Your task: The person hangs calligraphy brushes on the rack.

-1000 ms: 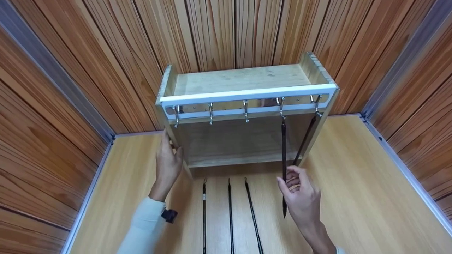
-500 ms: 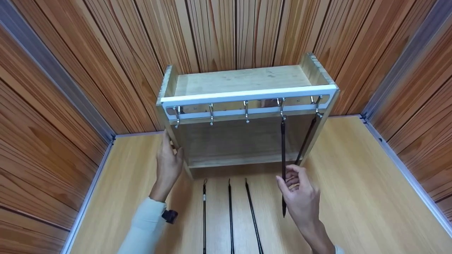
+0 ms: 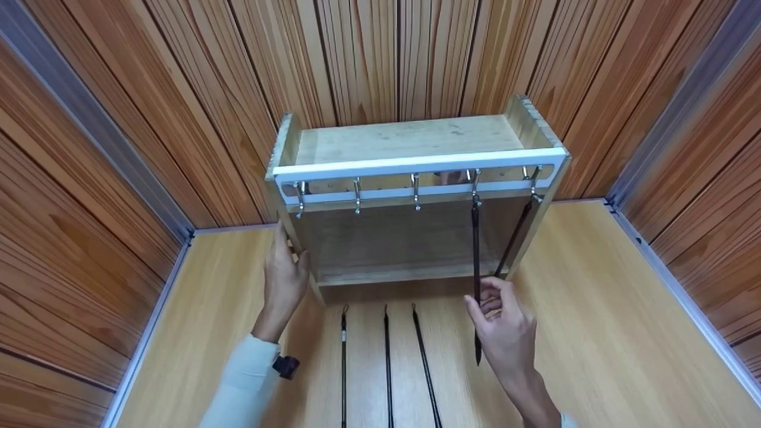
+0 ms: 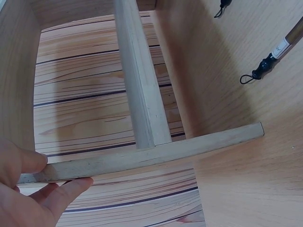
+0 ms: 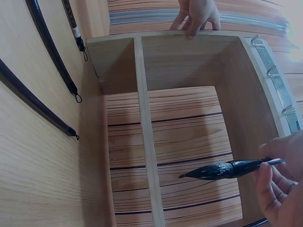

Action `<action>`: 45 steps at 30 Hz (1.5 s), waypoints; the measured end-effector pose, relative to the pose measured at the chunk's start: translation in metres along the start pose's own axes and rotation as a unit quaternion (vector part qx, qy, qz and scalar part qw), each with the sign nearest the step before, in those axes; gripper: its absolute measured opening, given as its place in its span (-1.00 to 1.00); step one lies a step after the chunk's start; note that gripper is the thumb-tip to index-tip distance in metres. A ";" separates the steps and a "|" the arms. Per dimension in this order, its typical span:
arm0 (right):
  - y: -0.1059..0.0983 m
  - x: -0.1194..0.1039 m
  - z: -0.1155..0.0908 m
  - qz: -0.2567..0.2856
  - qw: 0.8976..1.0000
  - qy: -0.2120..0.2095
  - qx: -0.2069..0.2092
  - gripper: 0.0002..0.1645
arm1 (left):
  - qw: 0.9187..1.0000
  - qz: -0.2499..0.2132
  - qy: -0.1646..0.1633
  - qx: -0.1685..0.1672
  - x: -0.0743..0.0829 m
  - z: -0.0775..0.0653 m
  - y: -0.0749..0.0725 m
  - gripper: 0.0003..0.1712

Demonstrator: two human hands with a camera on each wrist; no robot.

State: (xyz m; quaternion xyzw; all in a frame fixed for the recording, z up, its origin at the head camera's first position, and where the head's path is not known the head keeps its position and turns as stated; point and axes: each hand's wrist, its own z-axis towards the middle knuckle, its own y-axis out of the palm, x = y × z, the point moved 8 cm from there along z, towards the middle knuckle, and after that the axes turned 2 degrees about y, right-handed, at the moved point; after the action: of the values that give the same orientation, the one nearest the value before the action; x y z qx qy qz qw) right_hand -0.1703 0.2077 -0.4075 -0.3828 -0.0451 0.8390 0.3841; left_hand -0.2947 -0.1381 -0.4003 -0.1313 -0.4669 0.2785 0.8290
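A dark calligraphy brush (image 3: 475, 249) hangs tip-down, its top at the fourth hook from the left. My right hand (image 3: 505, 330) pinches its lower part between thumb and fingers. In the right wrist view the pointed black bristles (image 5: 208, 171) stick out past the fingertips. A second brush (image 3: 513, 238) hangs from the rightmost hook. My left hand (image 3: 285, 285) grips the left side board of the wooden rack (image 3: 410, 139); in the left wrist view, thumb and fingers lie on opposite faces of that board (image 4: 109, 160).
Three more brushes, a left one (image 3: 343, 368), a middle one (image 3: 388, 368) and a right one (image 3: 427, 368), lie on the table (image 3: 594, 309) with their loops toward the rack. A white rail (image 3: 380, 164) with metal hooks runs along the rack's top front. Wood-plank walls (image 3: 368, 53) surround the table.
The rack sits slightly lower in the head view, as do the walls' edges. Both hands keep their holds, and the pinched brush stays at its hook.
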 end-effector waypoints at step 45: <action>0.038 0.036 0.004 -0.060 0.998 0.010 -0.035 -0.66 | 1.000 0.004 -0.004 -0.006 0.002 -0.001 0.001 -0.15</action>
State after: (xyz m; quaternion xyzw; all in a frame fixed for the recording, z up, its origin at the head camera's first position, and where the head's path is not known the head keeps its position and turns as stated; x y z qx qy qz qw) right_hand -0.2112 0.2070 -0.4403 -0.4007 -0.0934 0.8086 0.4207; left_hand -0.2939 -0.1361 -0.3999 -0.1375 -0.4711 0.2791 0.8254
